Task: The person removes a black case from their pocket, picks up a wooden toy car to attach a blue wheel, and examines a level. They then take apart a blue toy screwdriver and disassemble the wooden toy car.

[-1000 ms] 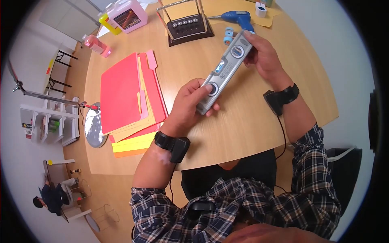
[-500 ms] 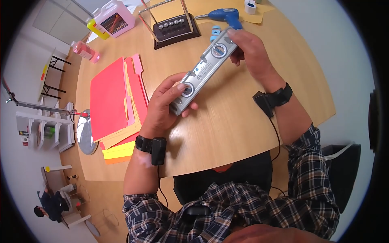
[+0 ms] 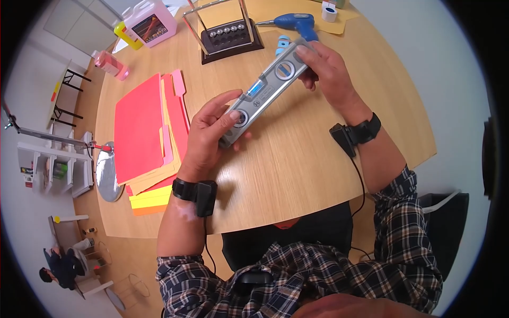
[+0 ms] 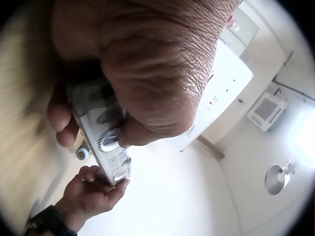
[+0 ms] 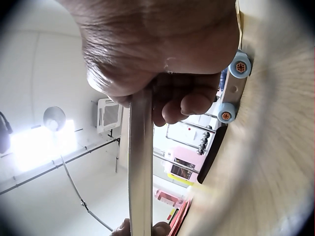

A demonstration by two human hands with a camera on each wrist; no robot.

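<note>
A grey spirit level [image 3: 263, 96] is held up over the table, slanting from lower left to upper right in the head view, with its round vials and middle vial facing up. The left hand [image 3: 208, 132] grips its near end, thumb on the face beside a round vial and fingers underneath. At the far end the right hand [image 3: 334, 74] pinches it, thumb on top. In the right wrist view the level [image 5: 141, 172] appears edge-on, running between both hands. A small toy with light-blue wheels [image 5: 239, 66] stands on the table near the right hand.
Red folders [image 3: 139, 124] with yellow sheets lie left on the wooden table [image 3: 297, 164]. Behind are a Newton's cradle [image 3: 230, 40], a blue power tool [image 3: 297, 22], a white roll [image 3: 329, 13], a pink jug [image 3: 154, 24] and a pink bottle [image 3: 111, 65]. Someone sits far left.
Both hands and the level have shifted left in the head view, as has the whole scene. Since half a second ago the level has tipped slightly, its middle vial now showing blue.
</note>
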